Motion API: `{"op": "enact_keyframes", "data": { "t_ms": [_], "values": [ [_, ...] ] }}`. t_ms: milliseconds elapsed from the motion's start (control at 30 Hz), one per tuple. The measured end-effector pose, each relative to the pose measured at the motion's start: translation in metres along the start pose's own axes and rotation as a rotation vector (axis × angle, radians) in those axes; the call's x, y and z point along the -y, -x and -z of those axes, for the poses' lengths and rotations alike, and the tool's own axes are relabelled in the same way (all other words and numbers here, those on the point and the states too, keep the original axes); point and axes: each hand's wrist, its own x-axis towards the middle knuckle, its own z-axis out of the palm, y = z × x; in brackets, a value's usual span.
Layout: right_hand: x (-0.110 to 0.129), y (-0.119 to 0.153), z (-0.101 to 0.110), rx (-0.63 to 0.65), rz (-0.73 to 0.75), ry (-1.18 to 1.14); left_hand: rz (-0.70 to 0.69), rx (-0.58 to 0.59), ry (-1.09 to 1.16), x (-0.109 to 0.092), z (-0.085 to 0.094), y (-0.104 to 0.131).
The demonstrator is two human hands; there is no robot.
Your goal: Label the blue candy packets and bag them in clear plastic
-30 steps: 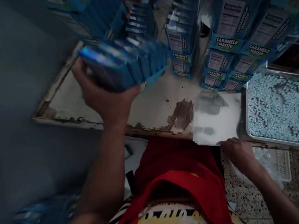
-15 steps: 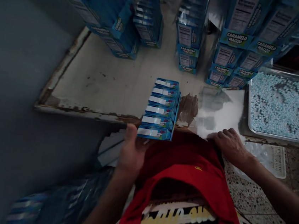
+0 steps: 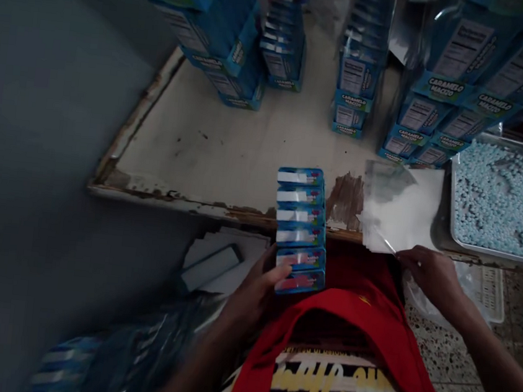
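Observation:
A tray of blue candy packets, several in a row with white strips on their edges, is gripped by my left hand. The thumb lies over the nearest packets, and the far part reaches over the table's front edge. My right hand pinches the corner of a clear plastic sheet at the front of a pile of clear sheets and white paper. A brown worn patch of the table shows between the tray and the pile.
Stacked blue boxes stand at the back left, middle and right. A metal tray of small pale-blue candies is at the right. Below the table are a white crate and, at lower left, more blue packs.
My left hand has drawn the packet tray nearer my body, its thumb now over the near packets. My right hand has closed on a plastic sheet's corner. The view has shifted.

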Motion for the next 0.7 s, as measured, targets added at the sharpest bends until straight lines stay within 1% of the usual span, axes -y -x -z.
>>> {"op": "enact_keyframes", "data": {
  "t_ms": [67, 100, 167, 233, 267, 300, 333, 367, 400, 433, 467, 500, 567, 600, 633, 667, 700],
  "values": [
    [0.009, -0.016, 0.015, -0.097, 0.012, -0.235, -0.048, 0.017, -0.034, 0.016, 0.012, -0.002],
    [0.019, -0.026, 0.025, -0.167, 0.040, -0.313, -0.070, 0.029, -0.058, 0.025, 0.020, -0.005],
    [0.051, -0.054, 0.047, -0.347, 0.156, -0.361, -0.106, 0.062, -0.113, 0.043, 0.035, -0.016],
    [0.095, -0.089, 0.068, -0.508, 0.342, -0.314, -0.145, 0.085, -0.167, 0.057, 0.050, -0.028],
    [0.119, -0.108, 0.077, -0.530, 0.441, -0.259, -0.156, 0.103, -0.196, 0.059, 0.057, -0.033],
    [0.143, -0.128, 0.082, -0.506, 0.534, -0.184, -0.150, 0.131, -0.229, 0.058, 0.063, -0.036],
    [0.167, -0.149, 0.085, -0.442, 0.628, -0.100, -0.133, 0.169, -0.278, 0.052, 0.069, -0.038],
    [0.188, -0.170, 0.083, -0.355, 0.724, -0.014, -0.117, 0.213, -0.354, 0.041, 0.074, -0.037],
    [0.206, -0.190, 0.079, -0.255, 0.814, 0.076, -0.118, 0.240, -0.448, 0.025, 0.078, -0.036],
    [0.220, -0.209, 0.071, -0.154, 0.884, 0.168, -0.160, 0.223, -0.548, 0.006, 0.081, -0.034],
    [0.230, -0.227, 0.061, -0.057, 0.919, 0.253, -0.263, 0.146, -0.646, -0.015, 0.082, -0.033],
    [0.236, -0.242, 0.050, 0.023, 0.922, 0.316, -0.426, 0.011, -0.733, -0.037, 0.080, -0.034],
    [0.239, -0.264, 0.027, 0.125, 0.875, 0.383, -0.839, -0.305, -0.901, -0.080, 0.072, -0.046],
    [0.236, -0.271, 0.018, 0.151, 0.838, 0.389, -1.016, -0.389, -1.026, -0.098, 0.066, -0.057],
    [0.233, -0.275, 0.010, 0.164, 0.800, 0.385, -1.136, -0.396, -1.177, -0.113, 0.059, -0.073],
    [0.228, -0.277, 0.004, 0.170, 0.764, 0.375, -1.190, -0.355, -1.318, -0.125, 0.051, -0.090],
    [0.223, -0.278, 0.000, 0.172, 0.725, 0.358, -1.213, -0.300, -1.431, -0.132, 0.045, -0.108]
  ]
}}
